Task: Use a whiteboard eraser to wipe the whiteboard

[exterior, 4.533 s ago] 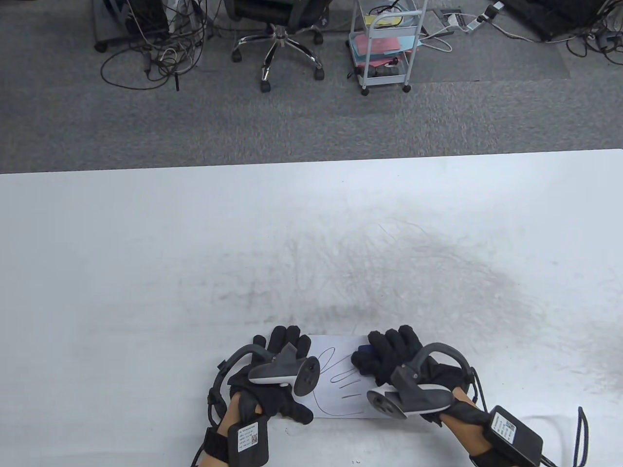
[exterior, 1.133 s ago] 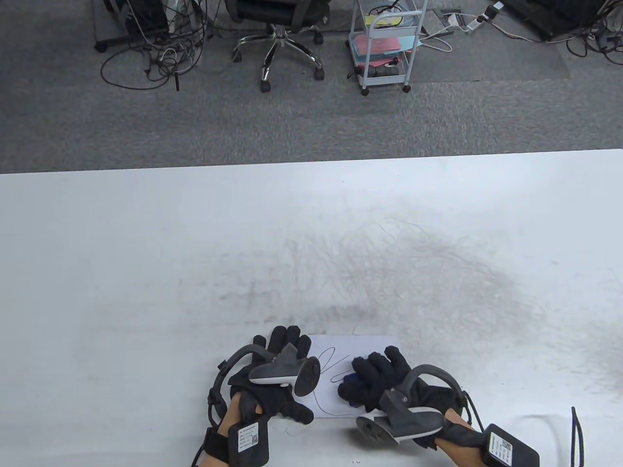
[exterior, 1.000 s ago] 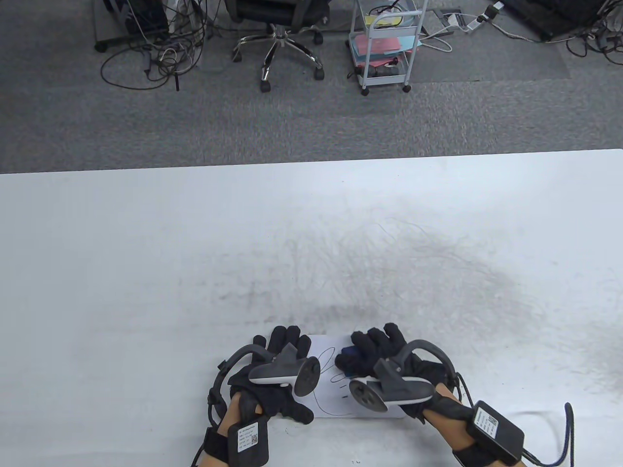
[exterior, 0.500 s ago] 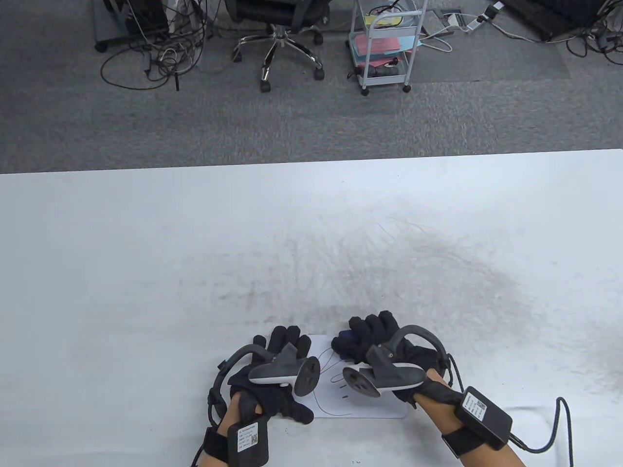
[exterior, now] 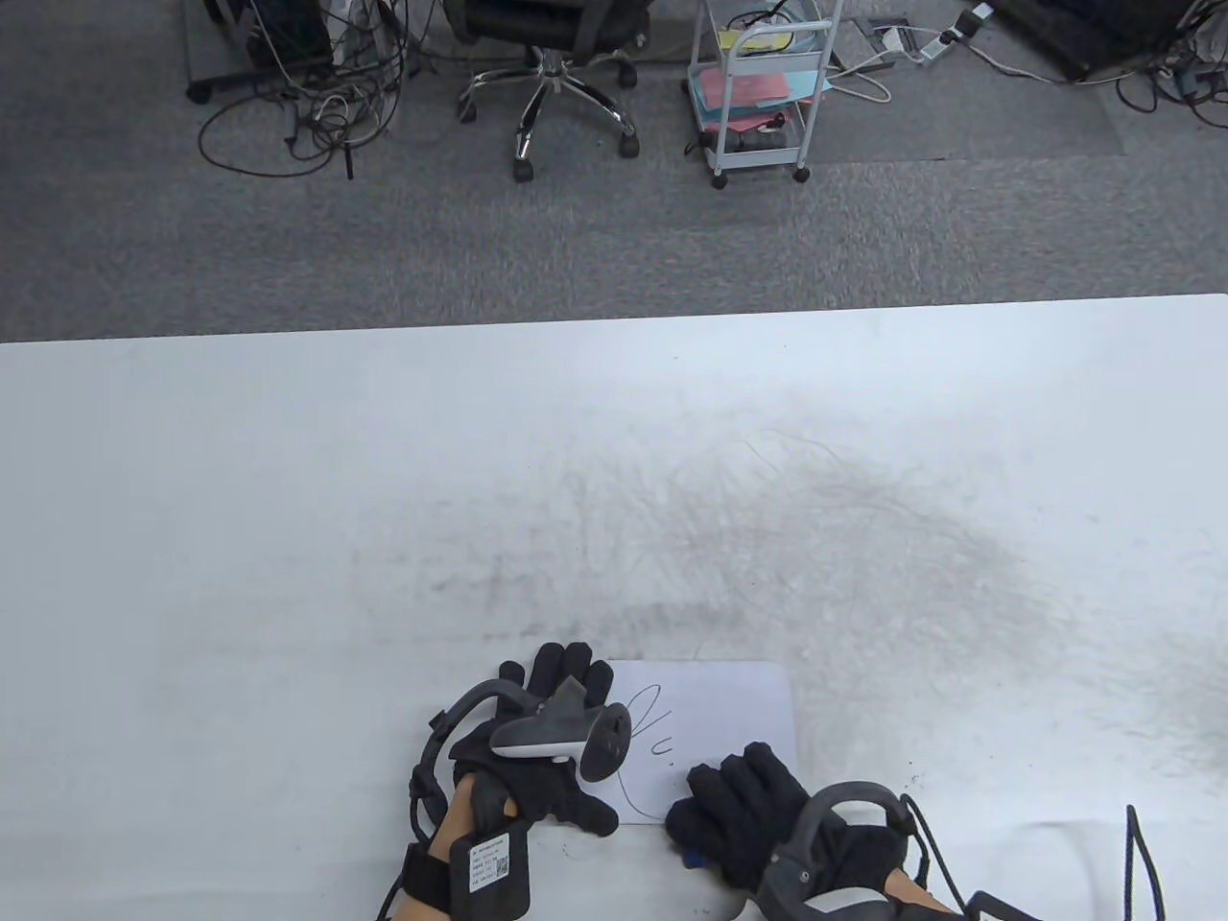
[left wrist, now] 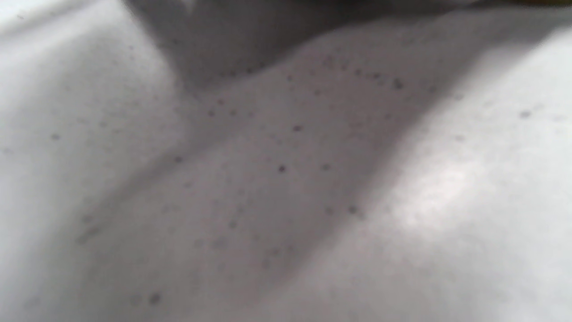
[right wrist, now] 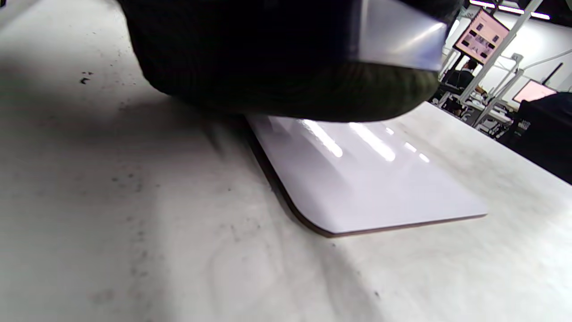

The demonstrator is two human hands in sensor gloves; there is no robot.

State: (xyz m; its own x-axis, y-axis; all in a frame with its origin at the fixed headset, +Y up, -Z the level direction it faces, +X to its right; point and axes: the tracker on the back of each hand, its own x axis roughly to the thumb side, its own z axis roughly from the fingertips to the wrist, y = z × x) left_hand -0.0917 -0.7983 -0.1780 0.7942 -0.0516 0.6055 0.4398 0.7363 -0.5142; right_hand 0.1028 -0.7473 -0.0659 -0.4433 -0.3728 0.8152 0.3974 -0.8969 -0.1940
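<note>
A small whiteboard [exterior: 729, 710] lies flat near the table's front edge; it also shows in the right wrist view [right wrist: 366, 179]. A few pen loops [exterior: 652, 721] remain on its left part. My left hand [exterior: 564, 676] rests flat on the board's left edge, fingers spread out. My right hand [exterior: 734, 801] is curled over the whiteboard eraser at the board's near edge. Only a blue bit of the eraser [exterior: 693, 861] shows under the glove. The left wrist view shows only blurred table surface.
The white table [exterior: 288, 499] is wide, with grey smudges behind the board. On the floor beyond the far edge stand an office chair [exterior: 552, 67] and a white cart [exterior: 763, 91], with loose cables.
My right hand has swept the eraser from the board's far edge down to its near edge. The short strokes in the board's middle are gone. The left hand has not moved.
</note>
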